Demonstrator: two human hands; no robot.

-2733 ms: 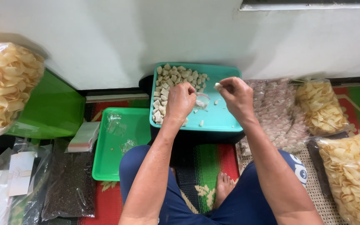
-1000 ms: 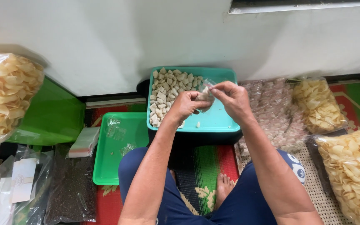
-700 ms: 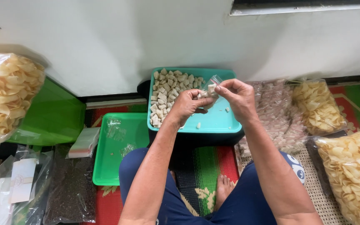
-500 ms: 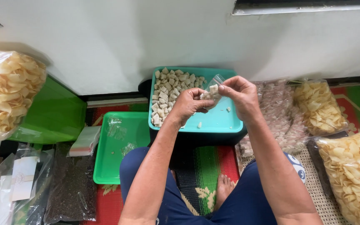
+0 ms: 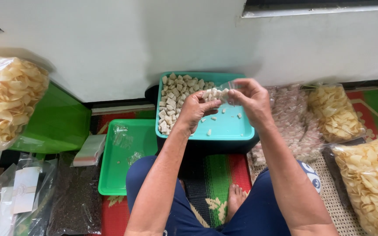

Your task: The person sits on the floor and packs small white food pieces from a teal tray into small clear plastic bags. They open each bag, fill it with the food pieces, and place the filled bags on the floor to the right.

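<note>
The left hand (image 5: 194, 110), fingers pinched on pale cracker pieces (image 5: 212, 93), feeds them into a small clear plastic bag (image 5: 229, 92) gripped by the right hand (image 5: 252, 101), both above the teal tray (image 5: 228, 126), whose far-left part holds the loose cracker heap (image 5: 176, 98).

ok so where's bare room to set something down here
The green tray is mostly bare, between the flat packet and the teal tray. The teal tray's right half holds few pieces. Crowded: cracker bags at right.
</note>
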